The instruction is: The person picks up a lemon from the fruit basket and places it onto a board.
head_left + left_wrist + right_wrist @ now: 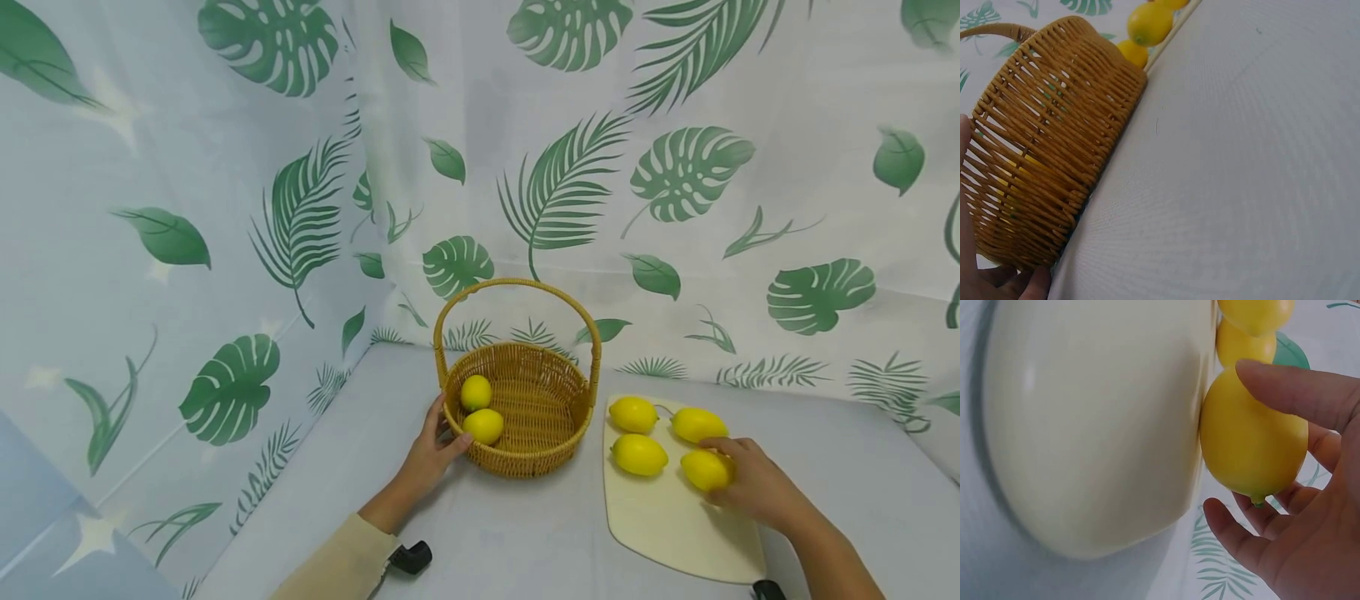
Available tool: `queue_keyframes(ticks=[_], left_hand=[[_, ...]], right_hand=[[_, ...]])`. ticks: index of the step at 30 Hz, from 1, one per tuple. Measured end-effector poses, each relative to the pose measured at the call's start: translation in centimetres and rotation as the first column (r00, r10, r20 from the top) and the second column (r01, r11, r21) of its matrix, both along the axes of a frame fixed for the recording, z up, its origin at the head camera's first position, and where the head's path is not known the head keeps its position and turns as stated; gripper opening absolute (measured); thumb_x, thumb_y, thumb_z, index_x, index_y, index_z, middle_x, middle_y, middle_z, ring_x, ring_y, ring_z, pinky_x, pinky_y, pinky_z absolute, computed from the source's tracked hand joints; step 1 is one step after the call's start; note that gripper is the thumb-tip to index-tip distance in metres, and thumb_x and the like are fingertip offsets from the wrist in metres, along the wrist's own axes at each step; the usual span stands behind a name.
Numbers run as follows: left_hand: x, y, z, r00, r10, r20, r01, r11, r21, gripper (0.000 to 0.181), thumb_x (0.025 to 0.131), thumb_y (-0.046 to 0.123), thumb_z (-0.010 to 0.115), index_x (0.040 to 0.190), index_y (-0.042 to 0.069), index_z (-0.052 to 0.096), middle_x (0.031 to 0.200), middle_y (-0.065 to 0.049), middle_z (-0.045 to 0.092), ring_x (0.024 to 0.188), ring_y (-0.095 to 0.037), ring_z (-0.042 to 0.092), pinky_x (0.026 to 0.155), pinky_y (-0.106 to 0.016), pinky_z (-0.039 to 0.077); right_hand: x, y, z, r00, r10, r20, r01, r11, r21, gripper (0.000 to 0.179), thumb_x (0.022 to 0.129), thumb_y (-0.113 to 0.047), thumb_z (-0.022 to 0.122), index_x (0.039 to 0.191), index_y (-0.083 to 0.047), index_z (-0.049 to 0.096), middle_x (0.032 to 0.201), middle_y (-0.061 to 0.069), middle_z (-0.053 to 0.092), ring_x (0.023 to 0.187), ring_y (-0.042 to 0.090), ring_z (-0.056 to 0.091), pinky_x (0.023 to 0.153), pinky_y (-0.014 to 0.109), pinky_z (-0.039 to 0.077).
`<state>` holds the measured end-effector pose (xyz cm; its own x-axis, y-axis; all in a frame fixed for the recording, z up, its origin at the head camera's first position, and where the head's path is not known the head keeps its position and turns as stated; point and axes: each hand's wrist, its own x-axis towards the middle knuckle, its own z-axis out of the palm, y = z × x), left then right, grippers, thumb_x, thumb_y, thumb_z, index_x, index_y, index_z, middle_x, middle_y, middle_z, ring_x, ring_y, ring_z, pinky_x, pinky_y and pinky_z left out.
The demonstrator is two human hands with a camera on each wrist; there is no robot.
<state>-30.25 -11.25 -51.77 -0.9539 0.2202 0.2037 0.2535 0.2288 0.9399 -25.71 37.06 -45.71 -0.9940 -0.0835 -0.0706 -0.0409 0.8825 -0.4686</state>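
My left hand [431, 454] grips the left side of a wicker basket [525, 462], thumb over the rim and fingers outside the wall. Inside the basket, two yellow lemons [483, 426] lie against its left side. To the right, my right hand [757, 483] holds the nearest right lemon [705, 471] on a cream cutting board [675, 533]. In the right wrist view, the thumb lies across this lemon [1254, 437] and the fingers curl around its far side; its green-tipped end points toward the palm side. Three other lemons [639, 455] sit beside it on the board.
The basket's tall arched handle [517, 283] stands upright. A pale cloth [540, 542] covers the table, and leaf-printed curtains [570, 167] rise behind and at the left. Black wrist-mount pieces [412, 557] show near the left sleeve and by the board's near corner.
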Motion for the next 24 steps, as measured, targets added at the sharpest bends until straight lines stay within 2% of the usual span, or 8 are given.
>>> queue_keyframes(ticks=[9, 19, 22, 24], left_hand=[[-0.1, -0.1, -0.1, 1.0, 0.004, 0.003, -0.004, 1.0, 0.001, 0.085, 0.096, 0.031, 0.064, 0.157, 0.028, 0.006, 0.155, -0.017, 0.026, 0.136, -0.033, 0.035, 0.106, -0.047, 0.038], [0.1, -0.3, 0.1, 1.0, -0.001, -0.01, 0.001, 1.0, -0.006, 0.084, 0.097, 0.031, 0.063, 0.158, 0.025, 0.005, 0.154, -0.021, 0.026, 0.136, -0.036, 0.035, 0.106, -0.048, 0.038], [0.3, -0.2, 0.5, 1.0, -0.013, -0.006, 0.013, 1.0, 0.002, 0.085, 0.097, 0.028, 0.063, 0.158, 0.023, 0.004, 0.154, -0.022, 0.024, 0.137, -0.037, 0.034, 0.106, -0.049, 0.037], [0.8, -0.1, 1.2, 1.0, -0.02, 0.002, 0.02, 1.0, 0.002, 0.085, 0.097, 0.025, 0.063, 0.158, 0.019, 0.004, 0.154, -0.025, 0.023, 0.137, -0.039, 0.033, 0.106, -0.05, 0.036]], right_hand=[[-0.1, -0.1, 0.2, 1.0, -0.009, -0.008, 0.009, 1.0, -0.019, 0.084, 0.068, -0.026, 0.089, 0.136, 0.002, 0.049, 0.124, 0.035, 0.039, 0.109, 0.056, 0.042, 0.089, 0.075, 0.034], [0.0, -0.7, 0.8, 0.997, 0.002, -0.076, -0.001, 1.0, 0.022, 0.088, 0.069, -0.038, 0.087, 0.138, 0.0, 0.047, 0.125, 0.032, 0.038, 0.11, 0.056, 0.042, 0.087, 0.073, 0.036], [0.3, -1.1, 1.4, 0.995, 0.004, -0.096, -0.001, 0.999, 0.033, 0.086, 0.07, -0.04, 0.086, 0.137, -0.001, 0.049, 0.126, 0.031, 0.038, 0.111, 0.056, 0.042, 0.087, 0.074, 0.036], [0.6, -1.6, 1.8, 0.994, 0.004, -0.107, 0.001, 0.999, 0.042, 0.085, 0.07, -0.04, 0.086, 0.136, -0.002, 0.05, 0.127, 0.031, 0.038, 0.11, 0.055, 0.042, 0.086, 0.073, 0.036]])
